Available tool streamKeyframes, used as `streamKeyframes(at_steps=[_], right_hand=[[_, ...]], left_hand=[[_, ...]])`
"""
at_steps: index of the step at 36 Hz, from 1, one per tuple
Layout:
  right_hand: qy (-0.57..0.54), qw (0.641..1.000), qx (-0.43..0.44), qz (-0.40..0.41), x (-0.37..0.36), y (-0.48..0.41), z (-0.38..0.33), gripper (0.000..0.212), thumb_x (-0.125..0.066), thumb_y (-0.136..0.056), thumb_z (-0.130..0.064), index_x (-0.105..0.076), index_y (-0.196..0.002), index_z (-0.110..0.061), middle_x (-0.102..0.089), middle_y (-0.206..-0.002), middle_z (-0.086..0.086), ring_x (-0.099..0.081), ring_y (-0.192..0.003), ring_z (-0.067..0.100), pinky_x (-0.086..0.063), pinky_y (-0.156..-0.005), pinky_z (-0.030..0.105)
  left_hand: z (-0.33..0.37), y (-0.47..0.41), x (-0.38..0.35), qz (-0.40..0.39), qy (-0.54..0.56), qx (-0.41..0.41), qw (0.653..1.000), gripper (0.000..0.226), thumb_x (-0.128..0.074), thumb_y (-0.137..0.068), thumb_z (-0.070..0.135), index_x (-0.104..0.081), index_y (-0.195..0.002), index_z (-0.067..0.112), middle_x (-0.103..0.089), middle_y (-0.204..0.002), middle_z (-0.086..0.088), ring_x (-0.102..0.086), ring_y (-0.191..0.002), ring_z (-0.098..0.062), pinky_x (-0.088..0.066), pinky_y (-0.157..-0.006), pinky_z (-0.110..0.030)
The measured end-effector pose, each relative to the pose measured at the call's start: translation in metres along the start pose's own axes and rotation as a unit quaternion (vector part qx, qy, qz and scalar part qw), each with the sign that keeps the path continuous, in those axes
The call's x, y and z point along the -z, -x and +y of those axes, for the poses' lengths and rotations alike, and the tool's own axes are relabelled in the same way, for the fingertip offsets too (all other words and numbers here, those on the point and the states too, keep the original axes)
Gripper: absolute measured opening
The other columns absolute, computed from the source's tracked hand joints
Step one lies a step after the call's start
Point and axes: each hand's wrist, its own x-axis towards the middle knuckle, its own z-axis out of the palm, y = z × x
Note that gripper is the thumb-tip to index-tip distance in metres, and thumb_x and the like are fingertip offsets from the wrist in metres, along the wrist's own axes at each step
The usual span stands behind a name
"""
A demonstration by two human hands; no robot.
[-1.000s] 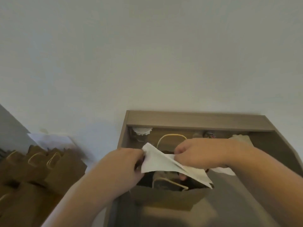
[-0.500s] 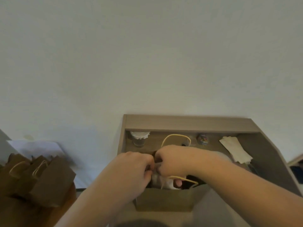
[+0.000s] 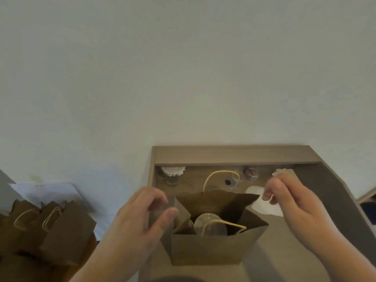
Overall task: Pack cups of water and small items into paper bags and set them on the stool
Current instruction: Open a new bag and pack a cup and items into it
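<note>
left hand [image 3: 146, 216] pinches paper bag [image 3: 207, 249] wall at 9 o'clock, likely keeping its mouth open | cup [image 3: 209, 222] upright inside bag on desk [image 3: 234, 154] | right hand [image 3: 291, 200] at 2 o'clock, loosely curled, cannot tell if holding anything

Pale wall [image 3: 183, 68], wooden desk [image 3: 234, 155] with raised back ledge, small dark hole [image 3: 228, 182], white sheet [image 3: 50, 192] at left.

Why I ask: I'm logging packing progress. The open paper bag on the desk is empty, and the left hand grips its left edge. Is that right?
Not quite: the open paper bag on the desk is not empty. The head view shows a lidded clear cup standing inside it. The rest holds: the left hand grips its left edge.
</note>
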Motion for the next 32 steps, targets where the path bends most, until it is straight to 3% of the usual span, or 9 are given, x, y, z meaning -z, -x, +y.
streamKeyframes(at_steps=[4,7,11,16,20,24,27,29,32], right_hand=[[-0.079,0.994,-0.069,-0.020,-0.005,0.028,0.052,0.054,-0.047,-0.090,-0.083,-0.071,-0.098,-0.036,-0.074,-0.100,-0.001,-0.072,-0.099,0.018,-0.057,-0.086,0.033],[-0.110,0.987,-0.097,-0.063,-0.015,0.038,0.067,0.034,-0.069,-0.084,-0.067,-0.069,-0.103,-0.039,-0.075,-0.105,-0.002,-0.073,-0.104,0.019,-0.059,-0.088,0.029],[-0.071,0.979,-0.130,-0.142,-0.024,0.035,0.073,0.060,-0.083,-0.063,-0.079,-0.065,-0.112,-0.050,-0.071,-0.115,-0.012,-0.068,-0.111,0.013,-0.055,-0.096,0.032],[-0.026,0.971,-0.145,-0.190,-0.035,0.024,0.067,0.029,-0.082,-0.087,-0.036,-0.069,-0.112,-0.044,-0.069,-0.109,-0.031,-0.062,-0.104,-0.006,-0.055,-0.093,0.028],[-0.015,0.972,-0.139,-0.191,-0.039,0.017,0.067,0.017,-0.077,-0.092,-0.037,-0.072,-0.106,-0.047,-0.069,-0.101,-0.034,-0.062,-0.096,-0.010,-0.048,-0.078,0.012],[0.021,0.985,-0.099,-0.141,-0.036,0.015,0.077,0.008,-0.079,-0.088,-0.045,-0.076,-0.095,-0.045,-0.055,-0.105,-0.028,-0.054,-0.107,-0.004,-0.050,-0.087,0.018],[0.080,0.993,-0.031,-0.078,-0.034,0.015,0.080,0.020,-0.082,-0.084,-0.048,-0.064,-0.094,-0.046,-0.043,-0.115,-0.033,-0.044,-0.118,-0.005,-0.043,-0.097,0.017],[0.030,0.995,-0.050,-0.079,-0.034,0.015,0.076,0.035,-0.085,-0.083,-0.039,-0.054,-0.099,-0.043,-0.047,-0.127,-0.032,-0.049,-0.125,-0.002,-0.047,-0.106,0.025],[-0.040,0.992,-0.089,-0.085,-0.037,0.015,0.072,0.050,-0.087,-0.084,-0.029,-0.049,-0.116,-0.038,-0.063,-0.117,-0.026,-0.062,-0.116,-0.001,-0.054,-0.106,0.033]], left_hand=[[-0.007,0.005,-0.007,-0.127,-0.010,0.063,0.990,0.075,-0.041,-0.063,0.100,-0.060,-0.104,0.040,-0.062,-0.105,0.029,-0.058,-0.109,0.002,-0.050,-0.088,-0.013],[-0.005,0.005,-0.021,-0.173,-0.025,0.103,0.979,0.059,-0.065,-0.069,0.081,-0.053,-0.117,0.050,-0.057,-0.120,0.034,-0.056,-0.118,-0.001,-0.046,-0.096,-0.008],[-0.006,0.001,-0.036,-0.184,-0.058,0.089,0.977,0.064,-0.073,-0.067,0.080,-0.052,-0.123,0.056,-0.054,-0.125,0.038,-0.053,-0.120,0.003,-0.045,-0.107,-0.016],[-0.004,-0.003,-0.059,-0.129,-0.091,0.041,0.987,0.035,-0.073,-0.084,0.059,-0.063,-0.116,0.051,-0.055,-0.111,0.040,-0.054,-0.113,0.004,-0.047,-0.106,-0.018],[-0.016,-0.002,-0.076,-0.057,-0.098,-0.002,0.994,0.009,-0.074,-0.085,0.052,-0.068,-0.091,0.048,-0.046,-0.107,0.037,-0.053,-0.104,-0.002,-0.052,-0.087,-0.017],[-0.018,-0.003,-0.073,0.040,-0.179,-0.080,0.980,0.014,-0.080,-0.077,0.055,-0.071,-0.083,0.045,-0.044,-0.133,0.027,-0.044,-0.122,-0.010,-0.040,-0.099,-0.030],[-0.016,-0.005,-0.066,0.024,-0.137,-0.086,0.987,0.017,-0.081,-0.079,0.047,-0.065,-0.080,0.049,-0.042,-0.151,0.026,-0.046,-0.136,-0.007,-0.043,-0.108,-0.035],[-0.016,-0.006,-0.065,0.009,-0.093,-0.069,0.993,0.030,-0.082,-0.081,0.039,-0.056,-0.085,0.052,-0.054,-0.137,0.032,-0.059,-0.121,-0.001,-0.057,-0.099,-0.031],[-0.015,-0.006,-0.067,0.019,-0.042,-0.007,0.999,0.051,-0.088,-0.080,0.023,-0.046,-0.090,0.051,-0.069,-0.110,0.029,-0.068,-0.104,0.001,-0.058,-0.090,-0.027]])
